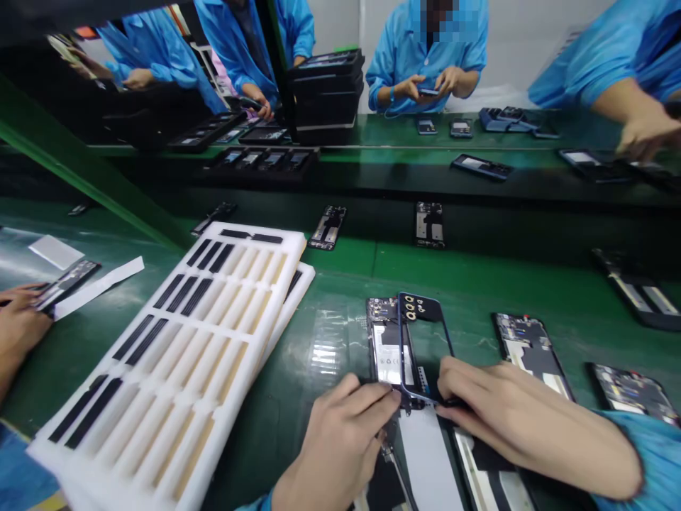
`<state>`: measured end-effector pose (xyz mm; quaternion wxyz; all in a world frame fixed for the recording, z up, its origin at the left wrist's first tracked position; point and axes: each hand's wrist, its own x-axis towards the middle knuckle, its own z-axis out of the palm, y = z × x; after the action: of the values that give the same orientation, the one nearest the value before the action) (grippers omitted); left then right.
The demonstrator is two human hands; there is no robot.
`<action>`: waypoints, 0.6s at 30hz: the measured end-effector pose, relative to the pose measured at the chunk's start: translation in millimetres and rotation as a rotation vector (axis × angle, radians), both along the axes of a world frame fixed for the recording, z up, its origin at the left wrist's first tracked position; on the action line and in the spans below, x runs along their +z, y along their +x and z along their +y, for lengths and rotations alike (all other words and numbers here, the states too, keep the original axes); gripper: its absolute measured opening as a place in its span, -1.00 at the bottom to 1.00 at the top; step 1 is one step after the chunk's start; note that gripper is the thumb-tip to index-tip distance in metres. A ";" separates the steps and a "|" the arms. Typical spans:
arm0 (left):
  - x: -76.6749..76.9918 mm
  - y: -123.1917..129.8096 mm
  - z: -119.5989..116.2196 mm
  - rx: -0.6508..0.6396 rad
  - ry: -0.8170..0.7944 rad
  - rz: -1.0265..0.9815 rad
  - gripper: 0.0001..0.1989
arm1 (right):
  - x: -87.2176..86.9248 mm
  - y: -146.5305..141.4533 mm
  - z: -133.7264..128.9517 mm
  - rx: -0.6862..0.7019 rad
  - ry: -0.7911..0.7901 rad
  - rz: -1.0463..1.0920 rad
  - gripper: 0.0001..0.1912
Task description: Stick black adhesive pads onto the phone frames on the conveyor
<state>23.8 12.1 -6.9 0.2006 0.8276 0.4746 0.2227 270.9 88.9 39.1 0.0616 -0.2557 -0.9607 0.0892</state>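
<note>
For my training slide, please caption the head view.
Left hand and right hand at a blue-edged phone cover that overlaps an opened phone, white foam tray to the left.

Free bench btwn foam tray & L hand; obst.: phone past R hand

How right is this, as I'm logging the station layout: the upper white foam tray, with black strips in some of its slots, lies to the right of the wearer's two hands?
The side is wrong: the head view shows the upper white foam tray, with black strips in some slots, to the left of the left hand and right hand.
</note>
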 end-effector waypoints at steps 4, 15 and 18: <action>-6.6 16.9 1.6 -0.040 0.038 0.036 -0.61 | -1.6 6.2 4.9 -0.007 -0.042 -0.017 -0.69; -18.3 21.8 8.2 -0.005 0.171 0.118 -0.64 | -3.8 7.7 11.8 0.005 -0.138 -0.102 -0.91; -19.0 21.1 11.1 -0.005 0.192 0.129 -0.68 | -4.7 7.7 12.3 0.000 -0.163 -0.114 -0.92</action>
<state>44.9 23.1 -25.9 0.0901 0.8568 0.4608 0.2131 278.6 101.2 34.4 -0.0141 -0.2646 -0.9522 0.1523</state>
